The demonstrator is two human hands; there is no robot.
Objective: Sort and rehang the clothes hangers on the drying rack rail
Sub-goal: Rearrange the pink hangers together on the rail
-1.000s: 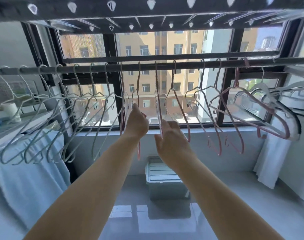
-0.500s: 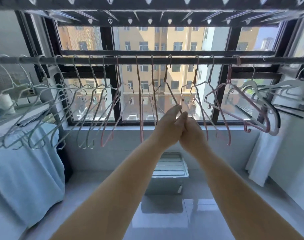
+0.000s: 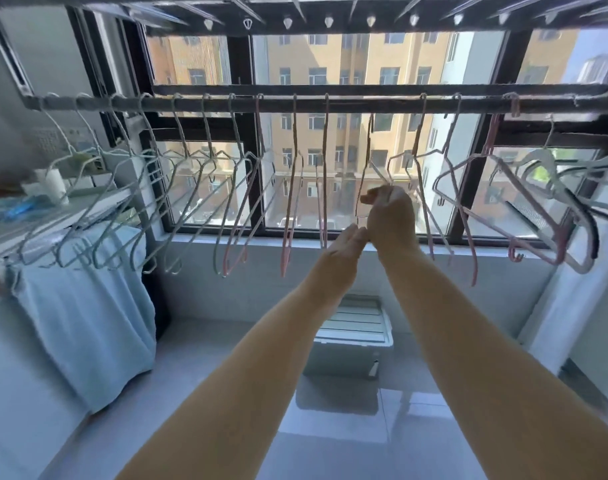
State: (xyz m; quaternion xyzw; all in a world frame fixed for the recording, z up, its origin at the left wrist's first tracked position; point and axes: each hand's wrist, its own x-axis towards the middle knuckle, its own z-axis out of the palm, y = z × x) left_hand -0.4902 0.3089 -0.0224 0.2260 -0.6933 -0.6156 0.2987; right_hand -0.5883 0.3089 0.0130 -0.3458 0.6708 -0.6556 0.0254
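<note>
A dark rail (image 3: pixel 347 105) runs across in front of the window. Several pale green hangers (image 3: pixel 178 188) hang bunched on its left part. Pink hangers (image 3: pixel 290 188) hang in the middle and more pink ones (image 3: pixel 468 188) on the right. My right hand (image 3: pixel 390 216) is pinched on the shoulder wire of one pink hanger (image 3: pixel 366 157); the tip of its hook is just under the rail, and I cannot tell whether it is hooked on. My left hand (image 3: pixel 347 241) is flat and holds nothing, just below my right wrist.
A second rack with pegs (image 3: pixel 328 20) runs overhead. A white lidded storage box (image 3: pixel 352 336) stands on the floor under the window. A light blue towel (image 3: pixel 84 306) hangs at the left below a cluttered shelf (image 3: pixel 53 202). Grey and black hangers (image 3: pixel 579 209) crowd the far right.
Half a second ago both hands met on the pink hanger. My left hand has now let go and dropped lower, while my right hand keeps its grip.
</note>
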